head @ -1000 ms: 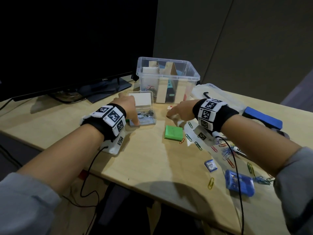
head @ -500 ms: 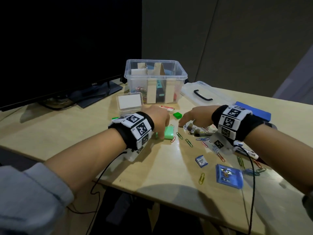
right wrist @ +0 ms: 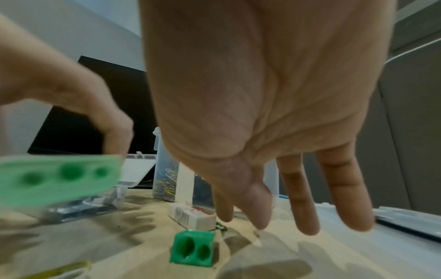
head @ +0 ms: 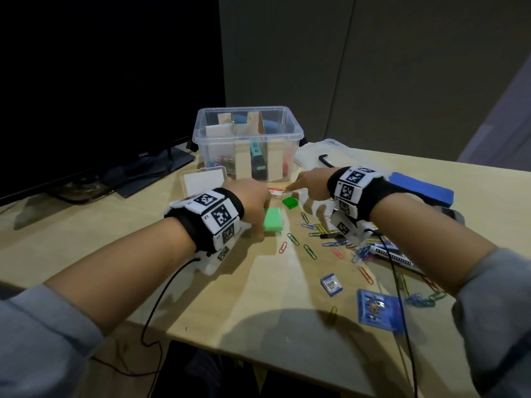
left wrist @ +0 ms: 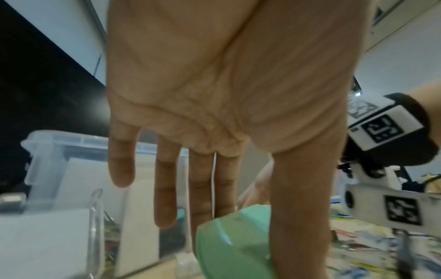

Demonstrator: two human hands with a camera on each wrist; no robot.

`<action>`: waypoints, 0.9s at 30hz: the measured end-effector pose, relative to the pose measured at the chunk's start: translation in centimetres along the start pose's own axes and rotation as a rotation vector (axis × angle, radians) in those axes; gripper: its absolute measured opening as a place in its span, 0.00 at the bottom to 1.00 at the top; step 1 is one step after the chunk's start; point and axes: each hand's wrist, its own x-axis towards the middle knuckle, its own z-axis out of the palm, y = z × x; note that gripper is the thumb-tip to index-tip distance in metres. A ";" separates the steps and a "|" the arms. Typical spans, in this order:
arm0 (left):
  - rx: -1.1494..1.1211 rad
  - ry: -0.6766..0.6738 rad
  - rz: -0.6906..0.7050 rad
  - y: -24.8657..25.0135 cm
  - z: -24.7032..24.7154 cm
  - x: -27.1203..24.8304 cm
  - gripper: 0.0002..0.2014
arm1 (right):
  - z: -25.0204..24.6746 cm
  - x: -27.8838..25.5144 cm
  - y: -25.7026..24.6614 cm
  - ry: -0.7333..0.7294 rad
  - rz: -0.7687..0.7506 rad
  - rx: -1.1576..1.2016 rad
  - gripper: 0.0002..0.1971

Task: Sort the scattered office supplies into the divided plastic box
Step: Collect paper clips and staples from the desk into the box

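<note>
On desk (head: pixel 201 282), L hand (head: pixel 253 202) pinching matte-green block (head: pixel 273 220)

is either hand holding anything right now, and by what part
The left hand pinches the light green sharpener by its sides, thumb on one side. The right hand holds nothing.

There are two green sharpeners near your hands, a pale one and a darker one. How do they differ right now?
The pale green sharpener is a wide, flat block with three holes; the dark green sharpener is a small cube with two. The left hand holds the pale one between thumb and fingers; the dark one sits untouched on the table, with the right hand above and beyond it. Both are green plastic and outside the divided box.
</note>
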 end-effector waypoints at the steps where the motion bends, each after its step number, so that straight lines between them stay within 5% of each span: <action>1: -0.002 0.040 -0.027 -0.4 -0.5 0.3 0.28 | 0.0 0.4 -0.2 -0.009 -0.006 -0.016 0.33; 8: 0.069 0.044 -0.115 -1.1 -0.8 2.5 0.29 | 0.4 1.7 -0.3 -0.002 -0.021 -0.025 0.36; 12: 0.107 -0.002 -0.139 -0.5 -0.4 3.0 0.25 | 0.2 0.2 0.2 -0.009 0.021 -0.144 0.23; 16: 0.096 -0.063 -0.155 -0.4 -0.2 2.9 0.26 | 0.7 -2.0 1.0 -0.035 0.026 -0.205 0.20; 22: 0.063 0.074 -0.127 -0.1 0.6 1.8 0.30 | 2.6 -4.0 0.8 -0.038 -0.081 -0.193 0.25; 25: 0.017 0.210 -0.009 0.5 1.4 0.3 0.23 | 3.9 -4.4 -0.1 -0.010 -0.141 -0.193 0.28; 27: -0.021 0.187 0.061 1.0 2.2 -0.8 0.21 | 4.0 -5.1 -0.6 0.016 -0.171 -0.151 0.24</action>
